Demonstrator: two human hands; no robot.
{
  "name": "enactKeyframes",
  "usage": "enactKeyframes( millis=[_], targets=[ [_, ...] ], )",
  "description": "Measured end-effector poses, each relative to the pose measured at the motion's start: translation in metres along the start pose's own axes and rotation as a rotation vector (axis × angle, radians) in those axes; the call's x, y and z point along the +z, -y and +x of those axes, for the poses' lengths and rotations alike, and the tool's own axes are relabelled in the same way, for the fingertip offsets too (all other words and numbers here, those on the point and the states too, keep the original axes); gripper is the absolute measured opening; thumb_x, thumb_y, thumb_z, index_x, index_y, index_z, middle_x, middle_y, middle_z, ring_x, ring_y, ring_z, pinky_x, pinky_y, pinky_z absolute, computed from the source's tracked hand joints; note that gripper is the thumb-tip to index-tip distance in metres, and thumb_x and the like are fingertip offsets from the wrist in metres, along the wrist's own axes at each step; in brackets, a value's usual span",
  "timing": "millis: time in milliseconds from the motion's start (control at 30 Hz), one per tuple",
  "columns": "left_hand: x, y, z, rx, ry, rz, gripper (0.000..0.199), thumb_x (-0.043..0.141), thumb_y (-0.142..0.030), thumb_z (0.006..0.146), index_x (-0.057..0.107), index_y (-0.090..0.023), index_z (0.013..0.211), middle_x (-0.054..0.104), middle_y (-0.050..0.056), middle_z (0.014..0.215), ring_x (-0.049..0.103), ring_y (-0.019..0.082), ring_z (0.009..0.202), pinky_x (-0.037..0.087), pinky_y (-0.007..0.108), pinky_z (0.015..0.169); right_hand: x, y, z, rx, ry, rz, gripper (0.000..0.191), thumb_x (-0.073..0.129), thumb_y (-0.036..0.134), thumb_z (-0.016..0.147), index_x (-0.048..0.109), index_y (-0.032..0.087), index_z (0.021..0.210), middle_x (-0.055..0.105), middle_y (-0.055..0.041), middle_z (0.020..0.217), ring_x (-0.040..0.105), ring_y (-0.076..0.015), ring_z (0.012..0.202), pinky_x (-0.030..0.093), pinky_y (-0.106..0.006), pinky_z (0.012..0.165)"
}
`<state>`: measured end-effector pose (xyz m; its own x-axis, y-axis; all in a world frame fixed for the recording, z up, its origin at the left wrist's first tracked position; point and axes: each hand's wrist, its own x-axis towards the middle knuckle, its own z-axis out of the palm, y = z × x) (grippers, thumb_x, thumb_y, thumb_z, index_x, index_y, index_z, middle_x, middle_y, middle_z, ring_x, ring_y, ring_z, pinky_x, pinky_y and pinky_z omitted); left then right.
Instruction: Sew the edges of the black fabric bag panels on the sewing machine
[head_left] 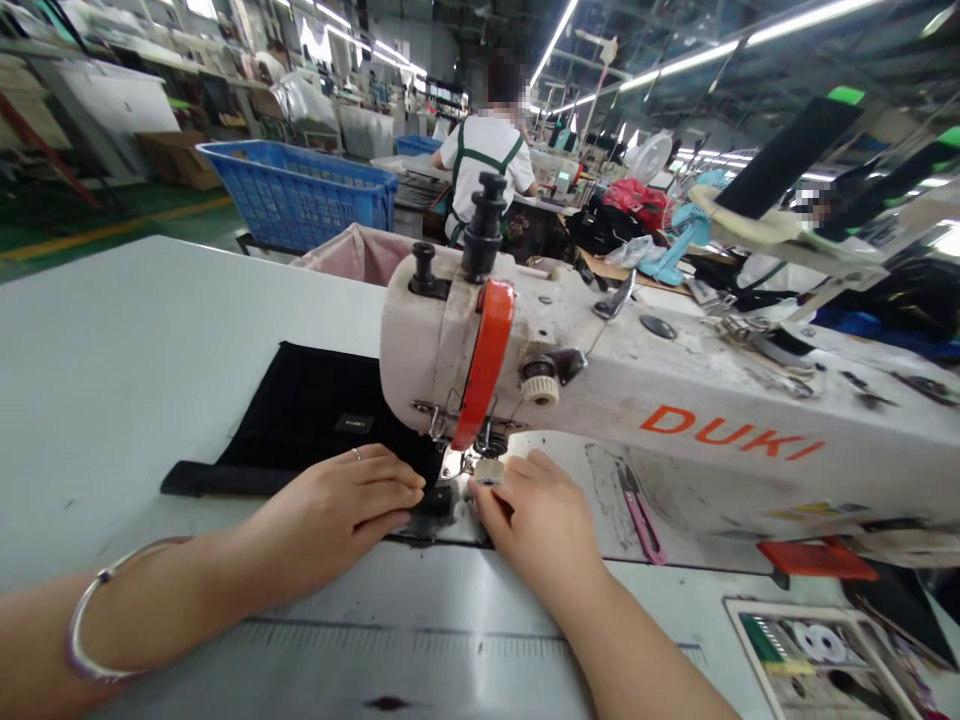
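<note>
A black fabric piece [300, 415] with a small label [355, 423] lies left of the sewing machine [570, 330], its near edge folded into a thick band. My left hand [349, 500] presses on that near edge, fingers together and thumb close by, just left of the needle area. To the right of the presser foot, my right hand [536, 505] is closed, with thumb and curled fingers near a pale round knob [489, 472]. Whatever is between its fingers is hidden. Pink-handled thread snips [641, 515] lie on the machine bed, right of my right hand.
The machine's head and arm rise just beyond my hands. A ruler scale [420, 638] runs along the table's near side. A tray of small items [832, 660] sits at lower right. Beyond the table are a blue basket [300, 195] and a person [487, 160] facing away.
</note>
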<state>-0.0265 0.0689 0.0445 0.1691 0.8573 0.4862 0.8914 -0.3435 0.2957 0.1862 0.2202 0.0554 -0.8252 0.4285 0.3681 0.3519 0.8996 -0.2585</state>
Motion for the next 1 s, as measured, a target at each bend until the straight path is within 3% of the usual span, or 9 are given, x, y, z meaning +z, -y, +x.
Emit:
enactKeyframes(
  millis=[67,167,333,700,1000],
  targets=[
    [0.002,-0.002,0.001,-0.004,-0.008,-0.007,0.020,0.057,-0.024,0.107,0.076,-0.020,0.110,0.077,0.002,0.113,0.069,0.017,0.107,0.056,0.028,0.100,0.000,0.004,-0.002,-0.096,-0.036,0.149,0.024,0.067,0.021,0.098,0.067,0.018,0.075,0.068,-0.0045,0.079,0.060,-0.0234,0.083,0.046,-0.035,0.075],
    [0.003,-0.004,0.004,0.016,-0.022,0.007,0.024,0.052,-0.023,0.109,0.076,-0.019,0.106,0.077,0.002,0.110,0.069,0.016,0.105,0.055,0.026,0.098,0.005,0.011,-0.006,-0.172,0.024,0.303,0.003,0.073,0.015,0.094,0.071,0.018,0.095,0.074,-0.0049,0.096,0.065,-0.0229,0.091,0.049,-0.035,0.081],
    [0.005,-0.001,0.008,0.019,-0.010,0.011,0.032,0.047,-0.029,0.112,0.075,-0.019,0.104,0.077,0.001,0.108,0.069,0.016,0.103,0.055,0.025,0.095,0.017,0.010,-0.008,-0.148,0.038,0.348,0.009,0.077,0.012,0.092,0.072,0.019,0.092,0.077,-0.0042,0.097,0.069,-0.0221,0.087,0.051,-0.034,0.079],
    [0.007,0.008,0.029,-0.059,-0.045,0.022,0.033,0.049,-0.020,0.107,0.079,-0.019,0.093,0.079,0.003,0.096,0.071,0.017,0.091,0.057,0.027,0.091,0.018,0.009,0.004,-0.158,-0.012,0.239,0.015,0.066,0.007,0.096,0.073,0.019,0.100,0.078,-0.0061,0.105,0.067,-0.0240,0.093,0.055,-0.034,0.081],
    [0.014,0.018,0.032,-0.141,-0.070,0.043,0.027,0.055,-0.021,0.102,0.077,-0.020,0.088,0.079,0.002,0.092,0.072,0.021,0.090,0.057,0.031,0.090,0.024,0.009,0.009,-0.093,0.024,0.093,0.012,0.067,0.007,0.094,0.073,0.018,0.094,0.075,-0.0068,0.093,0.064,-0.0240,0.087,0.052,-0.032,0.076]
  ],
)
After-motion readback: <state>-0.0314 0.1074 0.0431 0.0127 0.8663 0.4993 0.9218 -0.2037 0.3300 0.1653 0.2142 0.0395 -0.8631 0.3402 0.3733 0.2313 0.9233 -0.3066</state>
